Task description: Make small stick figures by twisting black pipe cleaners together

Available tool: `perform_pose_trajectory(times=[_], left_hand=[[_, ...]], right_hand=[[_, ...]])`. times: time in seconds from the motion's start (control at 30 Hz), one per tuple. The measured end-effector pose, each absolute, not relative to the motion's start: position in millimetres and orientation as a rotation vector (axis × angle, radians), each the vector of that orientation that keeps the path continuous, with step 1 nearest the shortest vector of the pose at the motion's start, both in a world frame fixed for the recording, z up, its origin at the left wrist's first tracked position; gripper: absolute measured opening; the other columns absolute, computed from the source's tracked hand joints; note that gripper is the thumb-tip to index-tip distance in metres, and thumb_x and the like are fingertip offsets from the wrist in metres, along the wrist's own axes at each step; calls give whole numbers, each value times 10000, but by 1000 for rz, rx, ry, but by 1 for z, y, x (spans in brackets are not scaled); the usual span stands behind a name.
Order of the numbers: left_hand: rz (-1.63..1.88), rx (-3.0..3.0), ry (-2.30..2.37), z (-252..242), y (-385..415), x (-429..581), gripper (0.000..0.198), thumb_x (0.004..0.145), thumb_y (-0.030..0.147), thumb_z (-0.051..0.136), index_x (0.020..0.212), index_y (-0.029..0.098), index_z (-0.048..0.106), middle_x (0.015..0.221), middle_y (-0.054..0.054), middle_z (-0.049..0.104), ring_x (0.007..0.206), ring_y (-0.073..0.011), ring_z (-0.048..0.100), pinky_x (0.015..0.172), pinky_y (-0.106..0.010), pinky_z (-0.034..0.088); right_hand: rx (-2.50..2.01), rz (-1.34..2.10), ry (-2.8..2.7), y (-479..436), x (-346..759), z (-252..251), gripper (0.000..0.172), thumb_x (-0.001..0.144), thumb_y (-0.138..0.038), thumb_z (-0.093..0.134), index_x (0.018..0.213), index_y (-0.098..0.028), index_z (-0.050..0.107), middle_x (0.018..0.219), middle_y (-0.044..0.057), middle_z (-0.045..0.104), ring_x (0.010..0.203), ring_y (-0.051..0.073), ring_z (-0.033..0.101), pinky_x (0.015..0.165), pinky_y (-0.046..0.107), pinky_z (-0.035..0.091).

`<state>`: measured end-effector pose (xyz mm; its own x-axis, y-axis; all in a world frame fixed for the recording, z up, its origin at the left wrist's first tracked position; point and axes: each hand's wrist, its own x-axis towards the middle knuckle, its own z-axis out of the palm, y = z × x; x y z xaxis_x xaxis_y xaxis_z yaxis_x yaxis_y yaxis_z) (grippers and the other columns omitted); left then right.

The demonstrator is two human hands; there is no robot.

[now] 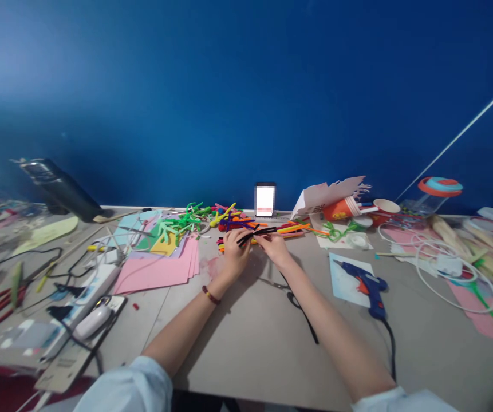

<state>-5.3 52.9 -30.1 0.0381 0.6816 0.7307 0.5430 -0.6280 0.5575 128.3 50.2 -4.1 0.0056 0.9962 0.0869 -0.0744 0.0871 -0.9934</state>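
Note:
My left hand (234, 252) and my right hand (273, 246) meet over the middle of the grey table (246, 337). Both are closed on black pipe cleaners (258, 233), which lie slanted across the fingertips. Just behind them lies a heap of coloured pipe cleaners (224, 217) in green, yellow, red, blue and orange. A beaded bracelet (210, 295) circles my left wrist.
Pink paper sheets (158, 269) lie to the left. A blue glue gun (369, 286) rests on a card to the right, its cord running forward. Black scissors (291, 294) lie under my right forearm. A phone (265, 199) stands at the wall; red paper cups (349, 207) and white cord (452, 274) sit right.

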Motion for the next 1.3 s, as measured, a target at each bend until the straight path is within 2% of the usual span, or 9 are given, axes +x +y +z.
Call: perform_pose_trajectory(times=[0.13, 0.3, 0.43, 0.6, 0.77, 1.0, 1.17, 1.3], left_hand=[[1533, 1988, 1260, -33, 55, -2, 171, 871, 177, 512, 941, 180, 668, 989, -109, 672, 957, -257, 564, 880, -420, 394], [1363, 1826, 1232, -28, 59, 2, 156, 825, 186, 525, 852, 181, 678, 924, -91, 690, 862, -230, 606, 802, -372, 458], [1061, 1758, 1197, -12, 63, -6, 137, 772, 238, 574, 751, 152, 679, 768, -78, 693, 727, -206, 619, 663, -310, 474], [763, 1662, 954, 7, 65, -21, 198, 696, 305, 688, 785, 129, 688, 735, -53, 684, 656, -157, 592, 611, -257, 444], [657, 1394, 748, 15, 60, -23, 297, 620, 376, 770, 750, 125, 679, 665, -23, 633, 598, -109, 541, 591, -232, 400], [668, 1023, 671, 26, 49, -14, 305, 506, 318, 849, 648, 136, 649, 660, -22, 614, 601, -103, 532, 605, -247, 391], [718, 913, 658, 28, 46, -12, 302, 476, 287, 864, 602, 154, 624, 582, 6, 561, 544, -86, 479, 555, -238, 362], [721, 910, 651, 27, 46, -12, 310, 475, 306, 863, 608, 156, 626, 605, -2, 575, 554, -90, 487, 559, -245, 354]], right_hand=[[-1178, 1007, -1294, 55, 132, -10, 204, 674, -355, 622, 741, -165, 654, 656, 16, 644, 618, 164, 567, 622, 290, 443], [-1241, 830, -1434, 63, 141, -16, 157, 704, -289, 596, 772, -175, 679, 826, 61, 693, 715, 189, 611, 688, 311, 479], [-1236, 909, -1538, 65, 150, -10, 98, 696, -226, 608, 730, -172, 683, 800, 58, 698, 786, 210, 634, 717, 319, 493], [-1167, 1145, -1623, 58, 162, 9, 138, 677, -227, 670, 790, -159, 707, 820, 52, 725, 817, 219, 652, 769, 339, 494], [-1057, 1271, -1666, 50, 170, 26, 193, 667, -295, 717, 810, -165, 720, 833, 54, 732, 820, 225, 662, 804, 366, 491], [-928, 1354, -1676, 41, 179, 42, 246, 689, -344, 711, 880, -188, 712, 842, 41, 715, 830, 206, 645, 774, 343, 504], [-904, 1393, -1690, 36, 181, 48, 340, 668, -303, 734, 984, -188, 685, 963, 56, 698, 896, 203, 631, 784, 323, 498], [-917, 1337, -1694, 34, 179, 50, 323, 645, -274, 751, 949, -184, 690, 933, 52, 702, 874, 193, 631, 783, 314, 490]])
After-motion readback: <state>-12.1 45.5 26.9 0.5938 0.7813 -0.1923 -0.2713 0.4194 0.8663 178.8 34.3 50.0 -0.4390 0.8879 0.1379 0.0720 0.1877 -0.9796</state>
